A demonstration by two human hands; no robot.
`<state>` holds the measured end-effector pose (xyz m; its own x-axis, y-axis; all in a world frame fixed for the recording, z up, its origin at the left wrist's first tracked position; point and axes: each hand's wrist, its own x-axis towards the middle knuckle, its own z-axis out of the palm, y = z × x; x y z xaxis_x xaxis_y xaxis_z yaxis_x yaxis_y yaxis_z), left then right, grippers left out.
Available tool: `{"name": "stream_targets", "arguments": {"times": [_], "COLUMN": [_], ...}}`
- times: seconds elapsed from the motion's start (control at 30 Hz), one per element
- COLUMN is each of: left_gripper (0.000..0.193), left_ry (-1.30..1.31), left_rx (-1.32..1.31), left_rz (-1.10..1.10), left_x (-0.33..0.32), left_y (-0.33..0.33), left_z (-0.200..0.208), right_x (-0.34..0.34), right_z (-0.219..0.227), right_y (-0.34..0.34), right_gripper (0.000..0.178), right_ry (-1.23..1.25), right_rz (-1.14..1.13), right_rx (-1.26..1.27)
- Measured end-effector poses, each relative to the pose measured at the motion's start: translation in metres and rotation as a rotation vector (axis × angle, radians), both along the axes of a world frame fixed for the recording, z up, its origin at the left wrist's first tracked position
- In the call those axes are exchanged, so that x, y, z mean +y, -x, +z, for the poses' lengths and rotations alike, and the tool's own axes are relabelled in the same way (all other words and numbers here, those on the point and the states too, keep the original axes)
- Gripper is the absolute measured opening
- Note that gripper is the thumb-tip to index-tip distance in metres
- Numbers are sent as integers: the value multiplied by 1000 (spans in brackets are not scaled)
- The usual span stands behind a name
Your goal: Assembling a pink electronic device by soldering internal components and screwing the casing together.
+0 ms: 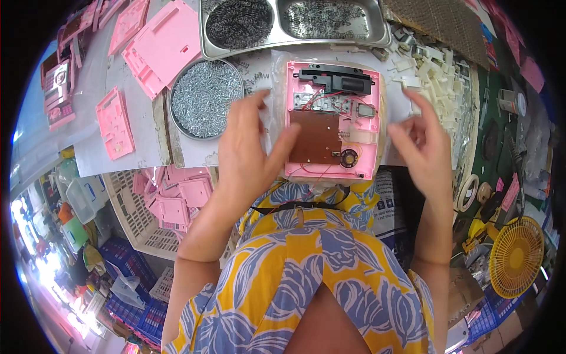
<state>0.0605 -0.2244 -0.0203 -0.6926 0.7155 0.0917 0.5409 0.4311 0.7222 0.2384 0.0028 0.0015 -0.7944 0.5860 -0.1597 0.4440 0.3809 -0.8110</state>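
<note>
In front of me a pink plastic housing lies on a padded, plastic-wrapped block. Inside it are a brown circuit board, a black mechanism along the far end, thin red wires, a small motor-like metal part and a round black-and-gold disc. My left hand is beside the housing's left edge, fingers apart, its thumb over the board's edge; whether it touches is unclear. To the right of the housing, my right hand hovers with bent, spread fingers and nothing visible in them.
A round tin of small screws stands left of the housing. Behind is a metal tray with springs. White plastic parts are heaped at right, pink panels at left. A crate of pink parts stands below the table edge.
</note>
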Motion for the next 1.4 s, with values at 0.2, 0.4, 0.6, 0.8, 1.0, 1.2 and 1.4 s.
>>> {"name": "stream_targets", "arguments": {"times": [0.2, 0.4, 0.6, 0.8, 1.0, 1.2, 1.4], "left_gripper": [45, 53, 26, 15, 8, 13, 29], "left_ry": [-79, 122, 178, -58, 68, 129, -77], "left_rx": [-390, -164, -388, -955, -566, -182, 106], "left_rz": [38, -43, -212, -55, -154, -399, -484], "left_x": [0, -27, -49, -57, -55, -52, 9], "left_y": [-10, -17, -36, -30, -44, -50, 11], "left_z": [-10, 9, 0, -22, -26, -30, 47], "right_x": [-7, -21, -82, -92, -103, -112, -110], "right_z": [-5, 20, -3, -16, -19, -28, -32], "right_y": [-4, 0, 24, 42, 42, 44, 44], "right_gripper": [70, 34, 24, 23, 23, 25, 24], "right_ry": [260, -496, -498, -510, -583, -637, -605], "right_rz": [76, 170, 463, 472, 447, 381, 327], "right_rx": [-98, 135, 259, 273, 304, 258, 283]}}
